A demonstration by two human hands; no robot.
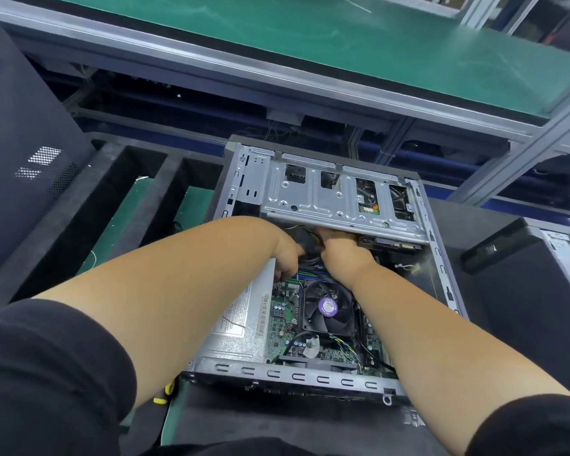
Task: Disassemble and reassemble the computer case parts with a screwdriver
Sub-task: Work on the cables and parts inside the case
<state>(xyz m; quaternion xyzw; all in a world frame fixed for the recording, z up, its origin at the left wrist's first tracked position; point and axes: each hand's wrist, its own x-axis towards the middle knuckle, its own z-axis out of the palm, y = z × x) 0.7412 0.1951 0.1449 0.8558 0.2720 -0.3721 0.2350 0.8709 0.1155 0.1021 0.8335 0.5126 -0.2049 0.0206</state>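
Two forearms cross most of the view, both reaching into the open computer case [326, 378], which lies on its side on the dark bench pad, well apart from the green conveyor belt [310, 41] beyond. A removed side panel [23, 143] leans at far left; a second case [533, 291] stands at right.

Inside the case, largest first: the silver drive cage [310, 195] spans the far end, the power supply [241, 330] sits along the left wall, and the motherboard [283, 324] carries the CPU fan [328, 307] with its purple label.

My left hand [285, 255] has fingers curled down at a black cable bundle [306, 243], apparently gripping it, just under the cage's near edge. My right hand [343, 250] reaches in beside it, its fingertips tucked under the cage; whether they are pinching a connector I cannot tell.

No screwdriver in either hand. A yellow handle [165, 391] pokes out beneath my left arm by the case's near corner, possibly the tool.

Handling notes, my judgement:
- Cables are soft and floppy, but the plug is stiff in its socket. Grip the plug body, not the wires.
- Cage sheet metal is rigid, light, likely sharp-edged. Hold it by flat faces.
- Board and fan are fragile; keep knuckles off them.
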